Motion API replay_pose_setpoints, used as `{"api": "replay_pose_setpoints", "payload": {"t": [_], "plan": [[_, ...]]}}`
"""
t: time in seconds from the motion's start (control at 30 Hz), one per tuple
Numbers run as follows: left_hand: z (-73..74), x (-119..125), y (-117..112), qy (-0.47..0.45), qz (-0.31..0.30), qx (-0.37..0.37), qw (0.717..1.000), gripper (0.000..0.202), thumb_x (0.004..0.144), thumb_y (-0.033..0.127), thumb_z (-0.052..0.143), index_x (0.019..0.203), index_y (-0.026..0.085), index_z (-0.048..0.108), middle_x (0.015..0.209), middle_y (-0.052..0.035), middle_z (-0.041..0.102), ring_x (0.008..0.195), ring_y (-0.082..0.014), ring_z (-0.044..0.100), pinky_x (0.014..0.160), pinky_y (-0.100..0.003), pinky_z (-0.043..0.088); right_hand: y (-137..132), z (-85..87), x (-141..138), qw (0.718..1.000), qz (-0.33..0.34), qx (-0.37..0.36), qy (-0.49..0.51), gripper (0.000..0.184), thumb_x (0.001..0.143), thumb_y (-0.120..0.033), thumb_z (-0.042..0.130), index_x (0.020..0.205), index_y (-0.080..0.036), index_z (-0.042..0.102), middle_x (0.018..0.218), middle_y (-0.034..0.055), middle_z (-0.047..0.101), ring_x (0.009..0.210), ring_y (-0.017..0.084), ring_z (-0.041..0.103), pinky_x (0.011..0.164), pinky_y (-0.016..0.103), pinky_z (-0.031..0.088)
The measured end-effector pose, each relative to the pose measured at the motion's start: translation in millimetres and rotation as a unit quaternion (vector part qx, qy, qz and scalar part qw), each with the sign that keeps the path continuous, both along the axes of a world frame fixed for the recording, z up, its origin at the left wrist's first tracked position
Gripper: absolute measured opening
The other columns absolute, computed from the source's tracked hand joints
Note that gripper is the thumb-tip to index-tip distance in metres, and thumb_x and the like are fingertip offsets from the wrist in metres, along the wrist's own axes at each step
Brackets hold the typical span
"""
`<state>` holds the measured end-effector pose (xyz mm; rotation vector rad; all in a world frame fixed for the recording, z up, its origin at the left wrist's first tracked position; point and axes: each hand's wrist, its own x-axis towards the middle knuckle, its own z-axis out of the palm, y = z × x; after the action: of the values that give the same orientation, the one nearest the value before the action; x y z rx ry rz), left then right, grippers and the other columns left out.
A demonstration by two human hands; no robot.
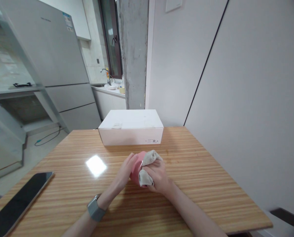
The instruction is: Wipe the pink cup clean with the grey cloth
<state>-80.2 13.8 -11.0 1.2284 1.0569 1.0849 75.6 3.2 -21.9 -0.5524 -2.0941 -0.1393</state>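
Much of pink object (134,171) hidden by cloth (151,157).

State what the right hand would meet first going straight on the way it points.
Most likely the pink object, just ahead of the right hand; the pale cloth it holds seems already against it, though depth is unclear.
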Motion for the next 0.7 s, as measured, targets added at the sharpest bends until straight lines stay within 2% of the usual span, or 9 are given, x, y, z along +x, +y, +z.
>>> {"api": "replay_pose_setpoints", "payload": {"t": [0.13, 0.27, 0.33, 0.4, 0.47, 0.53, 0.6, 0.63, 0.7], "plan": [[-4.1, -4.0, 2.9, 0.049, -0.045, 0.037, 0.997, 0.043, 0.080, 0.051, 0.055, 0.103, 0.017, 0.065, 0.107, -0.0066, 0.067, 0.105, -0.0258, 0.056, 0.096, -0.036, 0.038, 1.2, -0.1, -4.6, 0.999, 0.016, -0.020, -0.028, 0.029, 0.089, -0.040, 0.036, 0.080, -0.021, 0.057, 0.068, 0.0039, 0.064, 0.063, 0.019, 0.057, 0.066, 0.035, 0.041], [-1.0, -4.4, 2.5, 0.029, -0.008, 0.027, 0.999, 0.048, 0.080, 0.054, 0.056, 0.103, 0.013, 0.067, 0.102, -0.0087, 0.070, 0.102, -0.0266, 0.059, 0.090, -0.035, 0.043, 3.7, 2.2, 2.5, 0.998, 0.013, -0.058, -0.019, 0.024, 0.085, -0.036, 0.047, 0.095, -0.020, 0.063, 0.084, 0.0084, 0.070, 0.080, 0.024, 0.064, 0.076, 0.039, 0.046], [3.6, -7.0, 4.5, -0.014, 0.012, 0.017, 1.000, 0.049, 0.079, 0.054, 0.056, 0.103, 0.012, 0.067, 0.103, -0.0093, 0.070, 0.103, -0.0260, 0.059, 0.091, -0.034, 0.043, 5.7, 2.4, 8.1, 0.993, 0.031, -0.106, 0.031, 0.031, 0.083, -0.036, 0.053, 0.107, -0.021, 0.064, 0.103, 0.0094, 0.069, 0.098, 0.027, 0.063, 0.089, 0.043, 0.044], [8.1, -12.7, 8.2, -0.073, 0.034, -0.007, 0.997, 0.051, 0.079, 0.055, 0.056, 0.106, 0.013, 0.067, 0.108, -0.0091, 0.069, 0.105, -0.0251, 0.059, 0.093, -0.033, 0.043, 10.0, 1.5, 12.3, 0.971, 0.011, -0.184, 0.153, 0.034, 0.081, -0.042, 0.055, 0.107, -0.022, 0.066, 0.110, 0.0080, 0.067, 0.107, 0.029, 0.060, 0.096, 0.044, 0.042], [10.5, -20.0, 12.1, -0.123, 0.053, -0.060, 0.989, 0.054, 0.079, 0.058, 0.055, 0.110, 0.015, 0.065, 0.108, -0.0084, 0.069, 0.103, -0.0249, 0.061, 0.088, -0.033, 0.046, 17.7, 0.8, 14.2, 0.895, -0.059, -0.280, 0.342, 0.035, 0.082, -0.049, 0.055, 0.095, -0.021, 0.070, 0.097, 0.0070, 0.071, 0.099, 0.029, 0.063, 0.089, 0.041, 0.048], [10.4, -26.0, 14.5, -0.164, 0.035, -0.134, 0.977, 0.059, 0.080, 0.062, 0.050, 0.116, 0.018, 0.062, 0.106, -0.0076, 0.070, 0.094, -0.0247, 0.064, 0.076, -0.033, 0.051, 27.6, 1.9, 14.1, 0.761, -0.096, -0.389, 0.510, 0.037, 0.083, -0.054, 0.052, 0.085, -0.021, 0.069, 0.081, 0.0052, 0.072, 0.086, 0.027, 0.067, 0.076, 0.038, 0.053], [8.7, -28.4, 14.4, -0.204, -0.016, -0.196, 0.959, 0.061, 0.080, 0.065, 0.047, 0.119, 0.021, 0.060, 0.103, -0.0066, 0.071, 0.084, -0.0232, 0.066, 0.064, -0.031, 0.052, 35.8, 5.5, 12.6, 0.631, -0.044, -0.502, 0.590, 0.038, 0.083, -0.056, 0.050, 0.087, -0.023, 0.068, 0.079, 0.0042, 0.073, 0.081, 0.026, 0.068, 0.071, 0.038, 0.054], [7.7, -28.0, 13.5, -0.224, -0.043, -0.216, 0.949, 0.061, 0.080, 0.066, 0.046, 0.120, 0.022, 0.059, 0.101, -0.0060, 0.071, 0.080, -0.0221, 0.067, 0.060, -0.029, 0.051, 37.9, 8.0, 11.5, 0.584, 0.004, -0.551, 0.596, 0.039, 0.082, -0.057, 0.049, 0.090, -0.023, 0.067, 0.082, 0.0045, 0.073, 0.082, 0.026, 0.068, 0.072, 0.039, 0.054], [6.2, -24.8, 10.5, -0.255, -0.080, -0.244, 0.932, 0.060, 0.079, 0.066, 0.047, 0.118, 0.022, 0.060, 0.098, -0.0050, 0.072, 0.074, -0.0198, 0.067, 0.056, -0.027, 0.050, 36.8, 12.9, 9.0, 0.531, 0.094, -0.623, 0.567, 0.046, 0.082, -0.061, 0.046, 0.096, -0.022, 0.067, 0.086, 0.0062, 0.073, 0.086, 0.026, 0.068, 0.076, 0.041, 0.054]]}}
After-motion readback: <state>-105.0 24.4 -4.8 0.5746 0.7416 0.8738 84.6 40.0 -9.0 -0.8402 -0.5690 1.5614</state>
